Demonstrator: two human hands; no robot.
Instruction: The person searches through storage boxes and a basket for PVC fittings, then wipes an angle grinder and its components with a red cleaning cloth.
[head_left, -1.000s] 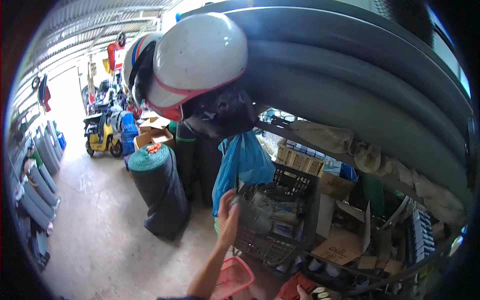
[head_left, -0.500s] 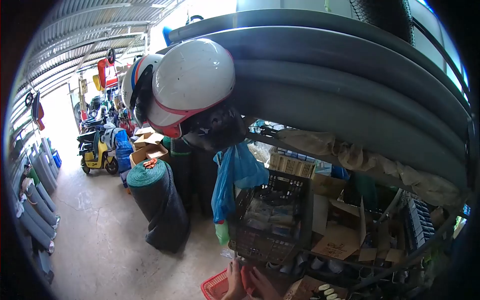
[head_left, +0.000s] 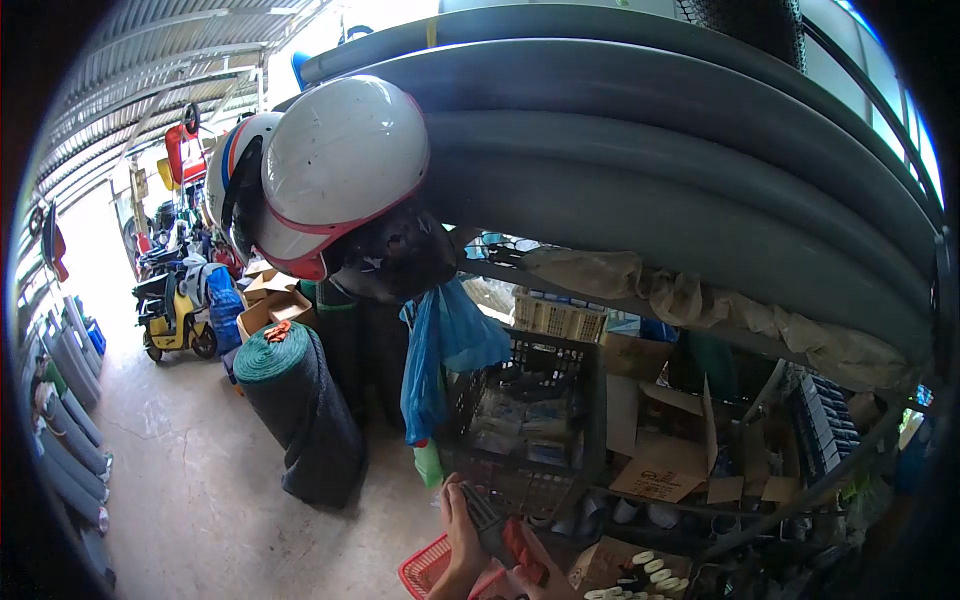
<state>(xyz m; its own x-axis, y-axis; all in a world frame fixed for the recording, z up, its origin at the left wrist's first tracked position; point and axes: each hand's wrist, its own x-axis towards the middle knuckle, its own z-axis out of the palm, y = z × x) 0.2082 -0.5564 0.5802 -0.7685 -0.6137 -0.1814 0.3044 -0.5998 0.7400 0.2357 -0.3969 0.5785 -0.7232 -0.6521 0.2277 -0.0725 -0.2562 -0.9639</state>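
At the bottom of the head view, my left hand (head_left: 461, 540) is closed against a dark grey, ribbed-looking piece (head_left: 484, 514) whose kind I cannot make out. My right hand (head_left: 545, 572) is beside it, its fingers around a red, soft-looking thing (head_left: 521, 546), perhaps cloth. The grey piece and the red thing lie close together between my hands. Below and partly behind my hands is a red plastic basket (head_left: 424, 566); my wrists and forearms hide part of it.
A black crate (head_left: 520, 480) with packed bags stands ahead, under a hanging blue plastic bag (head_left: 425, 375). Helmets (head_left: 345, 155) hang before large grey pipes (head_left: 640, 130). Open cardboard boxes (head_left: 660, 465) sit right; a netting roll (head_left: 310, 420) stands left, with a yellow scooter (head_left: 180, 318) beyond.
My hands have risen a little and drawn apart, and the dark grey piece now shows between them. The view has shifted slightly, so the shelf and helmets sit further left.
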